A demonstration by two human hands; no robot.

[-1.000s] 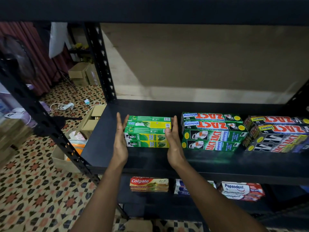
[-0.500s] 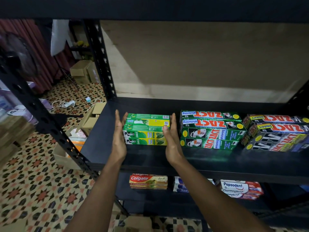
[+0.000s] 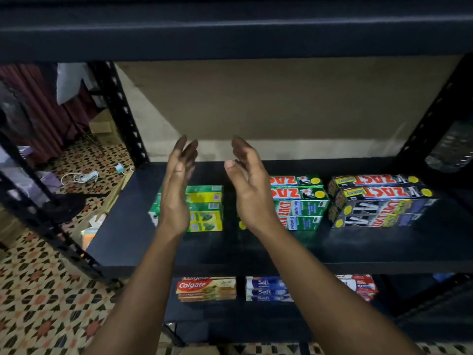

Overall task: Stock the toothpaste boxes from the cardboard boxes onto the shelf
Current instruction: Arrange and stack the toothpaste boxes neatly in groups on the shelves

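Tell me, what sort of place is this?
Likely a small storeroom or makeshift shop: a black metal rack holds toothpaste boxes stacked by brand, and a cardboard box sits on the patterned tile floor beyond.

The shelf board [image 3: 256,247] is smooth matt black, on black painted metal uprights [image 3: 122,111] punched with holes. The green toothpaste boxes [image 3: 204,208] and ZACT boxes [image 3: 302,201] are glossy printed card. Behind stands a matt beige panel [image 3: 281,103]. The curtain [image 3: 38,106] is dark red cloth; the floor [image 3: 38,290] looks tiled.
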